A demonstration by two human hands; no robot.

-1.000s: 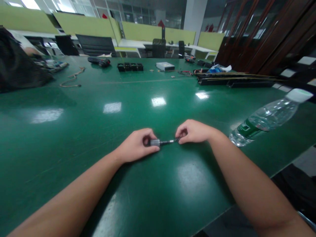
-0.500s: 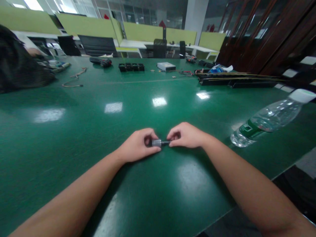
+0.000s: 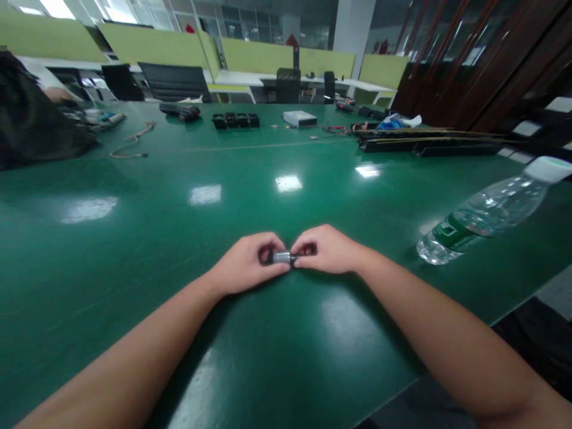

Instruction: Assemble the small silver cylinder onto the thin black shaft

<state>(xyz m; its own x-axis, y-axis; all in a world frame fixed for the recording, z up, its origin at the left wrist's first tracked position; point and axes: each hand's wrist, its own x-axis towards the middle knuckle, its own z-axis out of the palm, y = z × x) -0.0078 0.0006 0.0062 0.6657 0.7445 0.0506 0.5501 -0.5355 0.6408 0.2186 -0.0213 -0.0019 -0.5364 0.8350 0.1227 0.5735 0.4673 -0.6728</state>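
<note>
Between thumb and fingers my left hand grips a small silver-grey cylinder with a dark part at its left end. Its exact kind is too small to tell. At the cylinder's right end, my right hand pinches a thin dark rod, its fingertips close against the cylinder. Most of the rod is hidden by those fingers. Both hands are low over the green tabletop, near its front edge.
A clear plastic bottle with a green label stands right of my right forearm. Farther back are a black slotted block, a white box, a cable and long black strips. A dark bag is at far left.
My right hand has shifted left along the dark rod, up to the cylinder's end, so less of the rod shows. My left hand keeps its hold on the cylinder.
</note>
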